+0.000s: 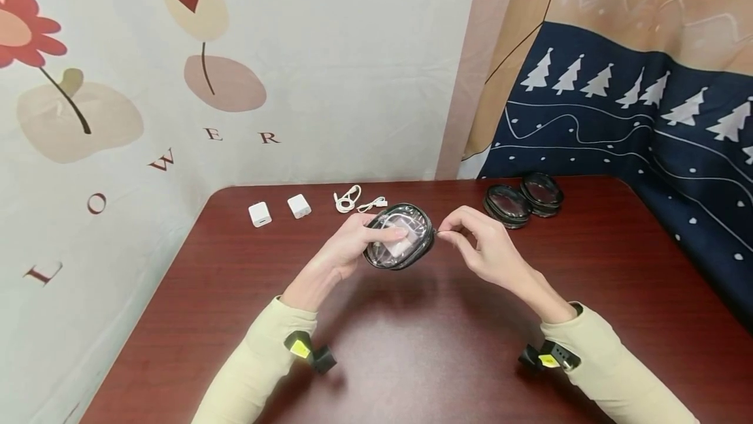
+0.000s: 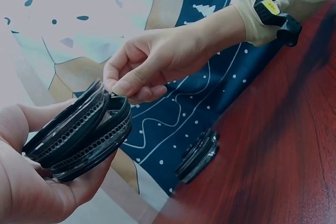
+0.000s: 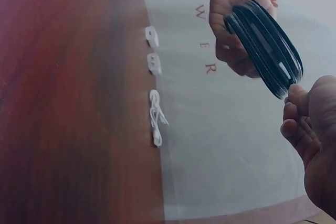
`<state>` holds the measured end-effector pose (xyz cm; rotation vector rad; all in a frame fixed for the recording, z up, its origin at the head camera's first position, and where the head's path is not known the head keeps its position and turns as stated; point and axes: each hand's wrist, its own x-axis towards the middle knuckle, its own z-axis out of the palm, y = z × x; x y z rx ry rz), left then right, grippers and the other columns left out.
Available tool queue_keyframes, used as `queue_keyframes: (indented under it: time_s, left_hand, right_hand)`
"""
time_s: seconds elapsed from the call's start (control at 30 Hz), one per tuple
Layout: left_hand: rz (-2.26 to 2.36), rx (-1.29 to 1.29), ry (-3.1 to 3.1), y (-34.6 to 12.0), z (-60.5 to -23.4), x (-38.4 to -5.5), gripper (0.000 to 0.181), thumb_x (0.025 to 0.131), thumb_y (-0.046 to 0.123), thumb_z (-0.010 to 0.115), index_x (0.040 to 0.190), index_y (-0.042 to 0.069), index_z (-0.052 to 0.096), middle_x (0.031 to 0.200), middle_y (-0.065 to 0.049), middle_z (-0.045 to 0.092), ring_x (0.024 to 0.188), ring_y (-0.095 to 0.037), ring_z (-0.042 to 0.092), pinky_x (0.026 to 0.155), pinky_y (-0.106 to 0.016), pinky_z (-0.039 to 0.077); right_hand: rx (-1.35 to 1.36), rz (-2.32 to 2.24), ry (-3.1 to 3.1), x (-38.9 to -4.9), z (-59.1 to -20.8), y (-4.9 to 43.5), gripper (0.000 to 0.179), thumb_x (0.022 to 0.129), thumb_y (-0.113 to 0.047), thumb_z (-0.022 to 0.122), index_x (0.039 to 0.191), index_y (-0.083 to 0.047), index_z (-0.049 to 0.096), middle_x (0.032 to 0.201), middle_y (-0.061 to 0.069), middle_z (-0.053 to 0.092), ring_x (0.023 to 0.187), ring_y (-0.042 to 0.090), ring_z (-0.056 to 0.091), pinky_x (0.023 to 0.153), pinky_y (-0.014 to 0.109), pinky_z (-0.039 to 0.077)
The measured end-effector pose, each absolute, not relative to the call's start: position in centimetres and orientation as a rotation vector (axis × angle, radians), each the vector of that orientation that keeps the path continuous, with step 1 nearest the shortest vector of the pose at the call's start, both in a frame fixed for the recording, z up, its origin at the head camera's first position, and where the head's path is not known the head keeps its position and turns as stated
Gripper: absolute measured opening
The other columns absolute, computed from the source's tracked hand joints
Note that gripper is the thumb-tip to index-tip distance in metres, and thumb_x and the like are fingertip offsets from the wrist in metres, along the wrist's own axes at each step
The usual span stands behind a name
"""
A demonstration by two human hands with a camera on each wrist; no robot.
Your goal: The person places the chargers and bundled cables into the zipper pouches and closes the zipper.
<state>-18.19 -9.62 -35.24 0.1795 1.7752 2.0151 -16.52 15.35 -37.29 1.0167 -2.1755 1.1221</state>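
Observation:
A clear oval zip pouch (image 1: 414,251) with black trim is held above the table in my left hand (image 1: 353,241), the thumb lying across its transparent top. Through that top a white block and part of a white cord show. At the pouch's right end, my right hand (image 1: 485,251) pinches the small zipper pull between thumb and forefinger. The left wrist view shows the pouch (image 2: 89,135) from its side, its two zipper rims standing partly apart near the right hand (image 2: 157,61). The zipper pull itself is mostly hidden by the fingertips.
Two white charger blocks, one at the left (image 1: 260,214) and one beside it (image 1: 299,206), lie at the back of the brown table (image 1: 235,319). A coiled white cable (image 1: 348,199) and a smaller one (image 1: 372,204) lie nearby. Two similar pouches (image 1: 507,205) sit back right.

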Motion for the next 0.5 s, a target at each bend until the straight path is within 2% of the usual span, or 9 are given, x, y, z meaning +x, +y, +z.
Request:
queue_keyframes:
  time_s: [0.2, 0.4, 0.5]
  left_hand:
    - [2.06, 0.137, 1.789, -9.6, -35.2, -18.3, 0.008, 0.086, 0.008, 0.072, 0.094, 0.007, 0.071, 0.074, -0.001, 0.07, 0.065, -0.011, 0.066, 0.064, -0.024, 0.055]
    - [2.103, 0.091, 1.808, -9.3, -35.2, -18.3, 0.027, 0.087, 0.009, 0.073, 0.113, 0.002, 0.068, 0.085, -0.002, 0.072, 0.074, -0.013, 0.068, 0.069, -0.026, 0.055]
    - [2.124, 0.055, 1.817, -9.1, -35.2, -18.3, 0.028, 0.088, 0.009, 0.073, 0.114, 0.001, 0.067, 0.087, -0.002, 0.072, 0.075, -0.013, 0.068, 0.069, -0.026, 0.055]
  right_hand:
    - [1.022, 1.164, -2.191, -15.8, -37.4, 14.7, 0.026, 0.084, 0.007, 0.076, 0.097, -0.013, 0.068, 0.091, -0.006, 0.064, 0.076, 0.008, 0.053, 0.062, 0.022, 0.044]
    - [1.055, 1.175, -2.169, -15.5, -37.8, 13.9, 0.025, 0.084, 0.008, 0.076, 0.098, -0.012, 0.068, 0.091, -0.005, 0.064, 0.076, 0.008, 0.053, 0.061, 0.021, 0.044]
    - [1.068, 1.184, -2.177, -15.3, -37.9, 13.6, 0.022, 0.086, 0.006, 0.075, 0.098, -0.012, 0.068, 0.091, -0.005, 0.064, 0.075, 0.007, 0.053, 0.061, 0.02, 0.044]
